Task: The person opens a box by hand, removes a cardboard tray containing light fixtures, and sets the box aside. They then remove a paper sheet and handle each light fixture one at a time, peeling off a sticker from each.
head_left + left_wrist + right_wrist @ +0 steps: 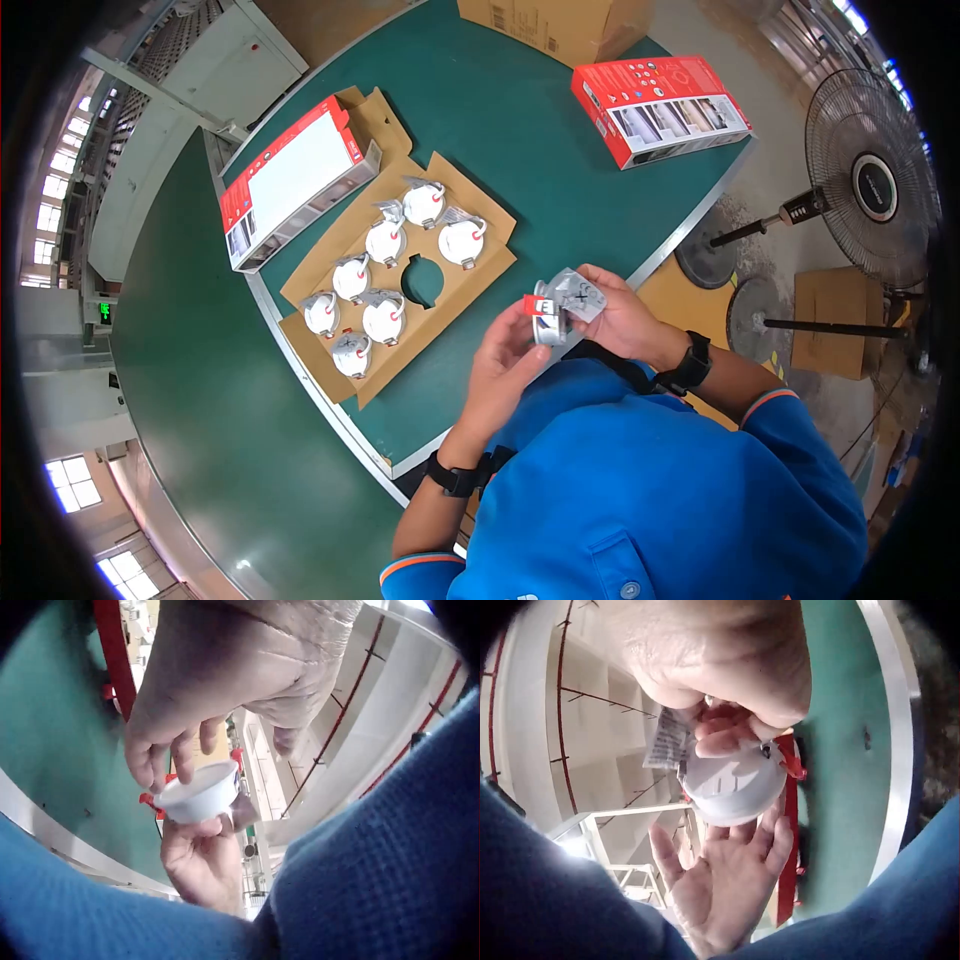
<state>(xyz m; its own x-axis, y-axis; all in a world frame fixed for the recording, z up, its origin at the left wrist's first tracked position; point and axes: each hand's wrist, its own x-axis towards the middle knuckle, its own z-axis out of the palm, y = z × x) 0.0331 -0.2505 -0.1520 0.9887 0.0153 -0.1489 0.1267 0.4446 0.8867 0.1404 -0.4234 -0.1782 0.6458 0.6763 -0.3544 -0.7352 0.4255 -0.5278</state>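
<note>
A white round downlight (547,330) is held in front of the blue shirt, over the table's edge. My right hand (630,322) pinches it from the right side; its curled fingers (724,739) sit against the lamp body in the right wrist view. A clear printed plastic packet (580,296) and a red tag (535,305) hang at the lamp. My left hand (497,370) is on the other side, with its fingers extended and fingertips right at the lamp's rim. In the left wrist view the white housing (199,796) shows between both hands.
On the green table (500,120) lies a cardboard insert (440,310) with several similar downlights (462,243) and one round cutout. A red-and-white box (300,170) adjoins it; another red box (665,105) lies far right. A fan (870,185) stands beyond the right edge.
</note>
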